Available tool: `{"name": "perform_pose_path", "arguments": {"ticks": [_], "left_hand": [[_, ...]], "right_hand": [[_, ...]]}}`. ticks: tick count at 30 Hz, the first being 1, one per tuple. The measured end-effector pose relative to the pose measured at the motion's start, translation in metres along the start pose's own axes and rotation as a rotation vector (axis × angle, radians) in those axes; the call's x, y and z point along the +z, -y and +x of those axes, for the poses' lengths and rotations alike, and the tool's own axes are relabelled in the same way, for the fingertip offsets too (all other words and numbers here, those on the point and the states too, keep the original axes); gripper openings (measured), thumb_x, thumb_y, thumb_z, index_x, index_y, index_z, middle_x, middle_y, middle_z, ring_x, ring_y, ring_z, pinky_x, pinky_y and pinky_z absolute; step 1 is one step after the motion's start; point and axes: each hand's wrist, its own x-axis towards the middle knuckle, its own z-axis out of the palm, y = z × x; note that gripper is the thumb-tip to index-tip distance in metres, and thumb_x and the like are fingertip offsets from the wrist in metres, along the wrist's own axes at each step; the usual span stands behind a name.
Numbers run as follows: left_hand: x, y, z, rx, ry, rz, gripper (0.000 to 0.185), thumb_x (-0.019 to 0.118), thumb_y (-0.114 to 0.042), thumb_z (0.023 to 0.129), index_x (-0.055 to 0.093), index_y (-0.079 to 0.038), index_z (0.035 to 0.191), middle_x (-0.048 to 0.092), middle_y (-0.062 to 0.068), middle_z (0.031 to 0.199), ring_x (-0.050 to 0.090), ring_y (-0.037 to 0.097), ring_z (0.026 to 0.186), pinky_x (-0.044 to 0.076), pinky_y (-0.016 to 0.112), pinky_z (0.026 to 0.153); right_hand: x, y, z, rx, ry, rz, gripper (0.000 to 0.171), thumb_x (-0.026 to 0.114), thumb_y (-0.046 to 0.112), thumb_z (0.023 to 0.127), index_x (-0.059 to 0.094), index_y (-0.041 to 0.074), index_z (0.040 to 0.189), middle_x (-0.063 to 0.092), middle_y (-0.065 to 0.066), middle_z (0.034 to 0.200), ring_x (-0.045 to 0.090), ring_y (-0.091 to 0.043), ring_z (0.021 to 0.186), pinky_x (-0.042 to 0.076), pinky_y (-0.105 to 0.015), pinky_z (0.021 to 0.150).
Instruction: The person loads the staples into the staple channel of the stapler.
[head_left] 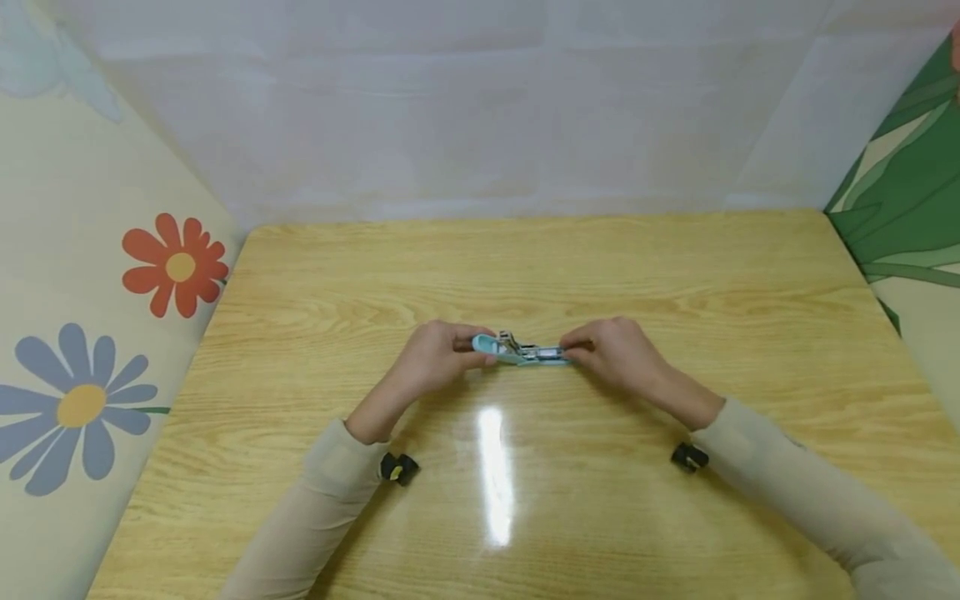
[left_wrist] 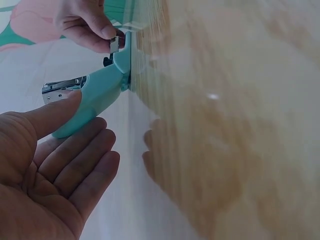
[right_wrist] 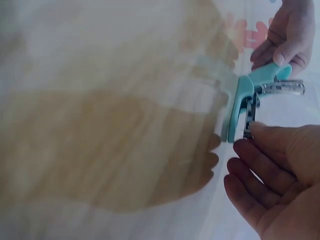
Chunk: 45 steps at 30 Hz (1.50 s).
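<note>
The turquoise stapler (left_wrist: 101, 92), opened out with its metal parts exposed, is seen from my remote station at the middle of the table (head_left: 337, 292), its long direction roughly parallel to the far edge; its base runs close along the wood, though I cannot tell whether it touches. At the robot-less rig's left, the left hand (head_left: 430, 358) pinches the raised turquoise end, thumb on one side and fingers on the other, beside the lifted metal magazine (right_wrist: 284, 88). Opposite, the right hand (head_left: 621, 354) keeps a narrow pinch, thumb and forefinger on the metal rail (right_wrist: 250, 115) at the stapler's other end, the remaining fingers loosely bent. I note the stapler well apart from the far, left and right edges, with broad stretches of wood on every side for the hands to move over. Nearer me, a bright reflection (head_left: 495, 475) crosses the surface between the left sleeve (head_left: 330, 479) and right sleeve (head_left: 795, 483). Along the far edge stands a pale backdrop (head_left: 487, 108); a flowered panel (head_left: 67, 250) flanks the left edge, a leafy panel (head_left: 911, 192) the right.
</note>
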Motion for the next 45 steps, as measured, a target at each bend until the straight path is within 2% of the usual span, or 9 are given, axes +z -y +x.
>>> {"name": "perform_pose_path", "arguments": {"ticks": [8, 11, 14, 18, 24, 32, 35, 41, 45], "left_hand": [[0.004, -0.003, -0.002, 0.022, -0.034, 0.034, 0.040, 0.076, -0.033, 0.085, 0.070, -0.021, 0.122, 0.076, 0.003, 0.109, 0.073, 0.013, 0.091, 0.051, 0.025, 0.061], [0.006, -0.006, -0.004, 0.042, -0.055, 0.083, 0.043, 0.076, -0.035, 0.085, 0.068, -0.021, 0.125, 0.075, 0.004, 0.111, 0.068, 0.008, 0.076, 0.046, 0.023, 0.056], [0.008, -0.009, -0.005, 0.094, -0.074, 0.130, 0.044, 0.074, -0.036, 0.086, 0.067, -0.021, 0.127, 0.076, 0.006, 0.108, 0.046, 0.005, 0.051, 0.036, 0.022, 0.048], [0.011, -0.015, -0.001, 0.171, -0.121, 0.178, 0.043, 0.073, -0.036, 0.087, 0.067, -0.020, 0.127, 0.076, 0.006, 0.106, 0.021, 0.007, 0.043, 0.029, 0.023, 0.045], [0.017, -0.026, 0.006, 0.238, -0.158, 0.255, 0.044, 0.074, -0.038, 0.086, 0.068, -0.018, 0.125, 0.073, 0.003, 0.114, 0.033, 0.006, 0.041, 0.035, 0.023, 0.047], [0.024, -0.042, 0.017, 0.303, -0.184, 0.308, 0.037, 0.074, -0.035, 0.086, 0.072, -0.017, 0.119, 0.072, 0.005, 0.115, 0.019, 0.004, 0.040, 0.034, 0.019, 0.048], [0.027, -0.047, 0.021, 0.333, -0.197, 0.359, 0.034, 0.073, -0.036, 0.087, 0.073, -0.017, 0.116, 0.074, 0.005, 0.111, 0.020, 0.003, 0.042, 0.035, 0.018, 0.049], [0.036, -0.055, 0.026, 0.364, -0.193, 0.445, 0.035, 0.073, -0.038, 0.087, 0.074, -0.018, 0.115, 0.077, 0.006, 0.104, 0.023, 0.003, 0.043, 0.026, 0.016, 0.042], [0.038, -0.060, 0.027, 0.362, -0.184, 0.458, 0.034, 0.072, -0.037, 0.088, 0.073, -0.018, 0.116, 0.076, 0.006, 0.105, 0.028, 0.004, 0.043, 0.031, 0.017, 0.042]], "right_hand": [[-0.003, -0.003, 0.001, -0.022, 0.014, 0.026, 0.015, 0.074, 0.022, 0.087, 0.078, 0.016, 0.100, 0.077, -0.002, 0.101, 0.074, -0.020, 0.095, 0.057, -0.038, 0.087], [0.000, -0.004, 0.001, -0.034, 0.012, 0.022, 0.014, 0.074, 0.022, 0.087, 0.079, 0.016, 0.099, 0.077, -0.001, 0.101, 0.074, -0.020, 0.095, 0.057, -0.038, 0.087], [0.002, -0.004, 0.002, -0.040, 0.013, 0.013, 0.013, 0.075, 0.023, 0.087, 0.079, 0.017, 0.098, 0.077, -0.001, 0.100, 0.074, -0.019, 0.094, 0.057, -0.037, 0.086], [0.003, -0.005, 0.003, -0.033, 0.017, 0.011, 0.014, 0.074, 0.023, 0.087, 0.079, 0.016, 0.099, 0.077, -0.001, 0.100, 0.074, -0.019, 0.094, 0.058, -0.038, 0.085], [0.001, -0.006, 0.003, -0.009, 0.027, 0.003, 0.015, 0.074, 0.023, 0.087, 0.078, 0.017, 0.100, 0.077, -0.002, 0.102, 0.074, -0.020, 0.095, 0.057, -0.039, 0.087], [-0.001, -0.008, 0.009, -0.018, 0.018, 0.020, 0.016, 0.073, 0.021, 0.088, 0.078, 0.013, 0.101, 0.077, -0.005, 0.102, 0.074, -0.022, 0.094, 0.059, -0.037, 0.082], [-0.003, -0.009, 0.010, -0.012, 0.012, 0.008, 0.017, 0.074, 0.021, 0.088, 0.078, 0.013, 0.102, 0.077, -0.005, 0.102, 0.074, -0.022, 0.094, 0.059, -0.038, 0.081], [-0.006, -0.010, 0.007, 0.030, 0.033, 0.004, 0.021, 0.073, 0.022, 0.089, 0.076, 0.013, 0.107, 0.076, -0.005, 0.104, 0.073, -0.022, 0.097, 0.058, -0.040, 0.084], [-0.007, -0.013, 0.004, 0.044, 0.038, 0.010, 0.022, 0.073, 0.022, 0.089, 0.076, 0.012, 0.108, 0.077, -0.005, 0.104, 0.073, -0.022, 0.096, 0.058, -0.040, 0.083]]}}
